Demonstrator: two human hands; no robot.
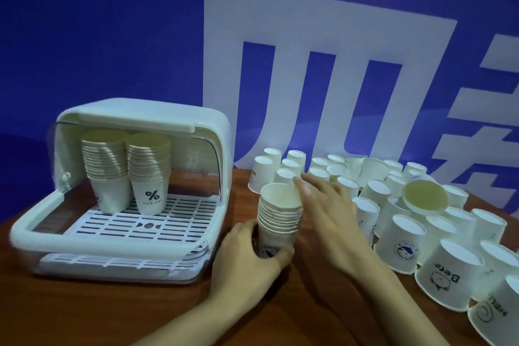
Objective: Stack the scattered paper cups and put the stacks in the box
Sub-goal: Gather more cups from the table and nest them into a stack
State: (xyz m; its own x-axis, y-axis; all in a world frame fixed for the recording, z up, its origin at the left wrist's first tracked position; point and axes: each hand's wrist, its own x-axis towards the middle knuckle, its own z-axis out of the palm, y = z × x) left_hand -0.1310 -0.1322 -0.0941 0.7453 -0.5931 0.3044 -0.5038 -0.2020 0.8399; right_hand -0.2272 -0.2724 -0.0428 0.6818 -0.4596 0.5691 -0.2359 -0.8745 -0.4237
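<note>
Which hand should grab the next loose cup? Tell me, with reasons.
Right. The right hand is open and already reaching over the upside-down loose cups on that side. The left hand grips the base of the stack, keeping it upright.

Setting: staged indoor demonstration area, exact kind unclear. Evidence: glossy blue printed backdrop wall (112, 36) bearing large white characters (323, 87); reddish-brown wooden tabletop (140, 309).
</note>
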